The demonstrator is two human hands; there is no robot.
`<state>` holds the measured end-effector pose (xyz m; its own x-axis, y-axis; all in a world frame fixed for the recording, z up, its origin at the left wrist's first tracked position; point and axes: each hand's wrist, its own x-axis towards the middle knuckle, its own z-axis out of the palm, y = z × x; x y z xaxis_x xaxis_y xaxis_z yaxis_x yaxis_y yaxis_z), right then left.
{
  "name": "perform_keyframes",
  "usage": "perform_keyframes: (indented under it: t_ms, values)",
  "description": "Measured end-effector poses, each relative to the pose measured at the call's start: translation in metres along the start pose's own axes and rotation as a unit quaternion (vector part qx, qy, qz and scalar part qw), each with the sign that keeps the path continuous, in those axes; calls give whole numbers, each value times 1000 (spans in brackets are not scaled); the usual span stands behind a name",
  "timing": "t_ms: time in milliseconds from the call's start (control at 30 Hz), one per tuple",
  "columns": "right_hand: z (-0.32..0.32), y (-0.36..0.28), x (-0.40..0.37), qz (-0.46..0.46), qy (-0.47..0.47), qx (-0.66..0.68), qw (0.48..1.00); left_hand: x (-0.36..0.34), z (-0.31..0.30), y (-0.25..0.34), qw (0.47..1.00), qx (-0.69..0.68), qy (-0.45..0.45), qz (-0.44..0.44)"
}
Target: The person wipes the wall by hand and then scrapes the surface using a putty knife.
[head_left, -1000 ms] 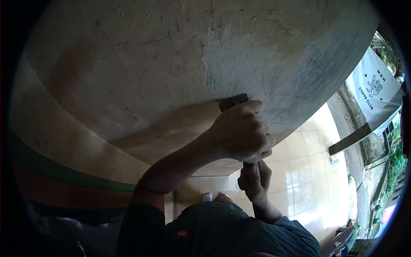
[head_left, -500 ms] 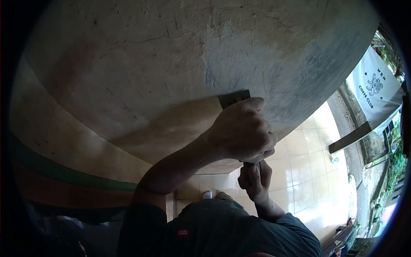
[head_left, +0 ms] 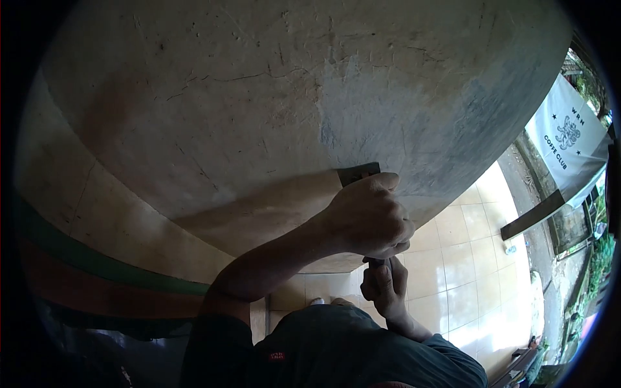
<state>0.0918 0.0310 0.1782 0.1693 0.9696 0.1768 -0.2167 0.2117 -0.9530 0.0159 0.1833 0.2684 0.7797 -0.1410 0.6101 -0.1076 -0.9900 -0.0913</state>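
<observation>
My left hand (head_left: 372,216) is closed round the handle of a scraper, its fist covering most of the tool. Above the knuckles shows the scraper's dark flat blade (head_left: 356,173), its edge at the worn wall (head_left: 226,123). My right hand (head_left: 386,284) sits lower, wrapped round the bottom end of the same handle with the thumb laid along it. Beyond the blade lies a rough grey patch (head_left: 362,110) on the wall, and fine cracks run across the cream paint around it.
Cream floor tiles (head_left: 456,258) lie below and to the right. A white banner (head_left: 563,139) with printed lettering hangs at the far right above a dark beam (head_left: 530,216). On the left, a green band (head_left: 110,268) runs along a low ledge.
Both hands and the scraper have come down in the view, towards my body. The blade now sits lower on the wall, below the grey patch. The view has tilted slightly.
</observation>
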Motion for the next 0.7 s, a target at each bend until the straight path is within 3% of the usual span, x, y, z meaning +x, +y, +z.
perform_keyframes:
  t_ms: [67, 200, 467, 700]
  values:
    - [6, -3, 2, -18, 34, -18, 999, 6, -8, -3, 1000, 9, 7, 26]
    - [-1, -4, 17, -34, 17, -6, 999, 16, -12, -3, 999, 17, 26, 8]
    - [0, -9, 21, -56, 20, 25, 998, 25, -22, -10, 999, 37, -16, 21]
    - [7, 13, -1, -12, 22, 15, 1000, 3, -5, 0, 998, -10, -52, 20]
